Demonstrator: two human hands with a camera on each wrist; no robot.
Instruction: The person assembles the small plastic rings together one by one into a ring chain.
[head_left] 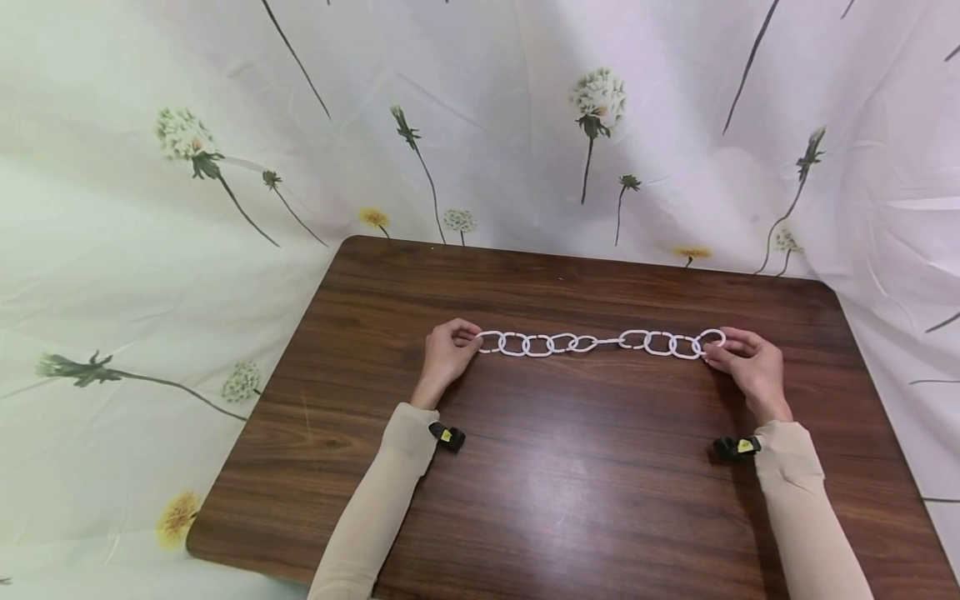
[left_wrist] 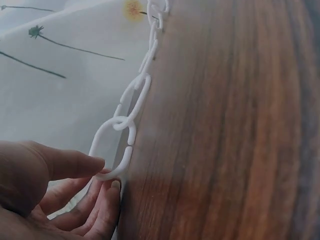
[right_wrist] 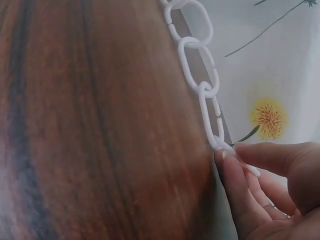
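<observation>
A white plastic chain of several oval links stretches sideways between two hands over the brown table. The left hand pinches the chain's left end link between thumb and fingers; in the left wrist view this link has a small gap in its side. At the other end, the right hand pinches the last link, and its fingertips partly hide that link in the right wrist view. Neighbouring links also show slits in their sides. Near the middle, one link is seen edge-on as a thin bar.
The wood-grain table has rounded corners and reflects light near its front. Behind and to the left hangs a white cloth printed with dandelions. A small black wrist camera is strapped at the left cuff, another camera at the right.
</observation>
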